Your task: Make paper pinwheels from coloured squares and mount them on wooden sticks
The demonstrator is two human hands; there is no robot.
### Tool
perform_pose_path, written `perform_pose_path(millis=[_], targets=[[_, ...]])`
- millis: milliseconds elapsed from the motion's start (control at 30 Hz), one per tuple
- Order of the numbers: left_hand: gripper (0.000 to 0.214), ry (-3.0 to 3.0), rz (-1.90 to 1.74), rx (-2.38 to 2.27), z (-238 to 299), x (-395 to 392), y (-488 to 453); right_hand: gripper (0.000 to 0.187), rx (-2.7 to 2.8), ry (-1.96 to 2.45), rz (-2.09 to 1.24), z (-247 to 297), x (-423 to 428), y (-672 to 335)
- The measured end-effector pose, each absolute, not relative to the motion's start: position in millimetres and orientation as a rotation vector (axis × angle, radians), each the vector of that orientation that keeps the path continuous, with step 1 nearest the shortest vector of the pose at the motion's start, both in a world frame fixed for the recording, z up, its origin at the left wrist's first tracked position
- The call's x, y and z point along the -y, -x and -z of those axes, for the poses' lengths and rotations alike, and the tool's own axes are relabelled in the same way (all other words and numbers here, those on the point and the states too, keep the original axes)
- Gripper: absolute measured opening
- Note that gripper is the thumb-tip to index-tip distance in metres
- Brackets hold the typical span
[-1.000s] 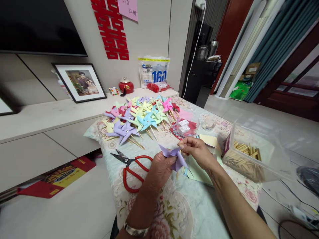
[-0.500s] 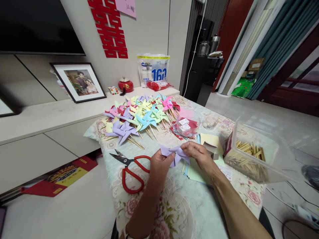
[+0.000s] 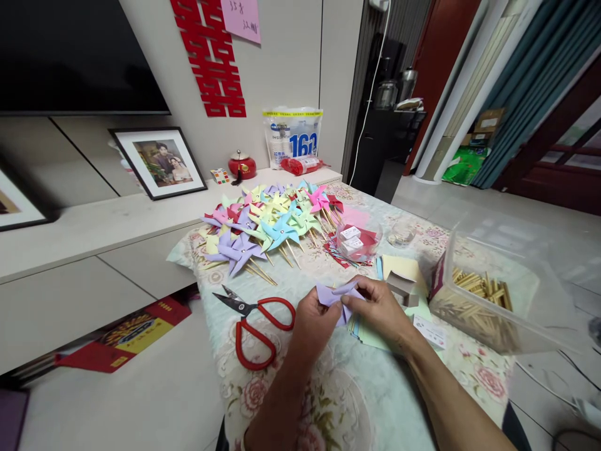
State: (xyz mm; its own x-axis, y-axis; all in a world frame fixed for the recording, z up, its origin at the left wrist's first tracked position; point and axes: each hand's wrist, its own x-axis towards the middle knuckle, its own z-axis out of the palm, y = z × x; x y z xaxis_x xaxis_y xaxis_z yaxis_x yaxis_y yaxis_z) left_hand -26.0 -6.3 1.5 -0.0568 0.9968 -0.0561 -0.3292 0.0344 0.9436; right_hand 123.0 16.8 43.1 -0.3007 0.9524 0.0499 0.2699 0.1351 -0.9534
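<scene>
A purple paper pinwheel (image 3: pixel 334 293) is held between both hands above the flowered tablecloth (image 3: pixel 366 401). My left hand (image 3: pixel 313 322) pinches its left side with thumb and fingers. My right hand (image 3: pixel 382 308) is closed on its right side, the thumb pressing on the centre. Red-handled scissors (image 3: pixel 256 322) lie just left of my left hand. A heap of finished coloured pinwheels on sticks (image 3: pixel 270 222) lies farther back on the table.
A clear plastic box of wooden sticks (image 3: pixel 488 291) stands at the right. A small clear bowl with little boxes (image 3: pixel 357 241) and a stack of coloured paper squares (image 3: pixel 399 269) lie behind my hands. A framed photo (image 3: pixel 159 161) leans on the shelf at left.
Both hands have come lower and closer together with the purple pinwheel; my right thumb now presses its centre. The view has shifted slightly.
</scene>
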Motion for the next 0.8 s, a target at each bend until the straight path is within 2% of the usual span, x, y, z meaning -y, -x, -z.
perform_pose_path(millis=[133,267,467,633,800], targets=[[0.027,-0.834,-1.359,-0.927,-10.8,9.0,27.0,0.018,1.553,1.163,-1.178,-42.5,-18.5,-128.3],[0.026,-0.662,-1.474,-0.883,-23.6,11.4,33.9,0.022,1.328,0.912,-1.437,-39.2,-20.9,-138.3],[0.03,-0.279,-1.504,-0.681,-33.8,11.3,42.7,0.016,1.665,0.598,-1.69,-52.7,-12.0,-134.2],[0.028,-0.303,-1.459,-0.641,-33.6,13.3,39.3,0.014,1.838,0.518,-1.643,-56.6,-8.0,-126.4],[0.029,-0.381,-1.416,-0.589,-34.7,17.0,38.5,0.011,1.931,0.642,-1.624,-53.9,-3.5,-126.1]])
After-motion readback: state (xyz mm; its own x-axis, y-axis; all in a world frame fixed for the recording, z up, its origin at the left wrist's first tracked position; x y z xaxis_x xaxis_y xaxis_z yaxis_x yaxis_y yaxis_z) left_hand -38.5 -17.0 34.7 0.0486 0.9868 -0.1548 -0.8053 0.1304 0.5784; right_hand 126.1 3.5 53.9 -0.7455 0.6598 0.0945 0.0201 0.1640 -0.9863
